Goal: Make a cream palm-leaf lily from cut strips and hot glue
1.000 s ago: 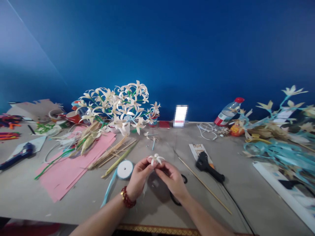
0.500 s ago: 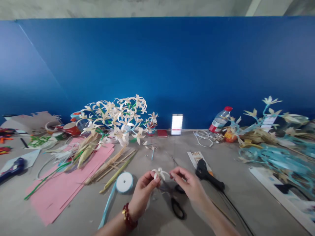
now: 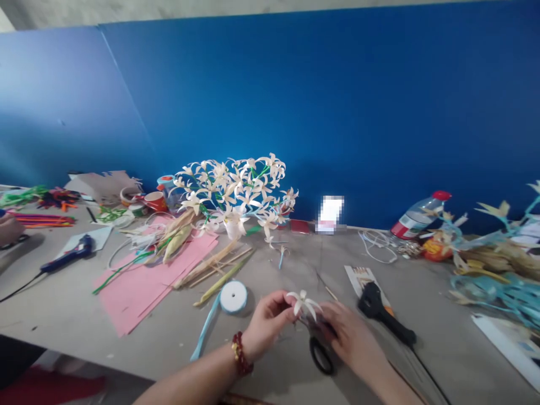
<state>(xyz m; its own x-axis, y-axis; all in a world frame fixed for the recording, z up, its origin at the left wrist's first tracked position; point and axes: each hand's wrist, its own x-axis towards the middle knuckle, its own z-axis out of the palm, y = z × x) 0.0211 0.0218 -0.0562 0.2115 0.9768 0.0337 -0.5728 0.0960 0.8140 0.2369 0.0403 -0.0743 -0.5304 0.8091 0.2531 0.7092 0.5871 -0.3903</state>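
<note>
Between the thumb and fingers of my left hand (image 3: 274, 315) is a small white craft flower (image 3: 304, 304), its curved petals spread upward. My right hand (image 3: 343, 334) is close beside it, with curled fingers at the black-handled scissors (image 3: 321, 357). One handle loop shows below the hand; the other is mostly covered by the fingers. The blades are largely hidden behind the flower and hands. Left of my hands, a white spool of light-blue ribbon (image 3: 233, 297) lies with its tail unrolled toward me.
A bunch of white flowers (image 3: 236, 191) stands at the back. Pink sheets (image 3: 147, 287) and dried strips (image 3: 223, 275) lie left. To the right are a black glue gun (image 3: 386, 315), a tilted bottle (image 3: 417, 216) and blue ribbons (image 3: 489, 292). A blue glue gun (image 3: 70, 256) rests far left.
My view has swung left. My right hand has moved from the flower's petals down to the scissors' handles. The flower stays in my left hand.
</note>
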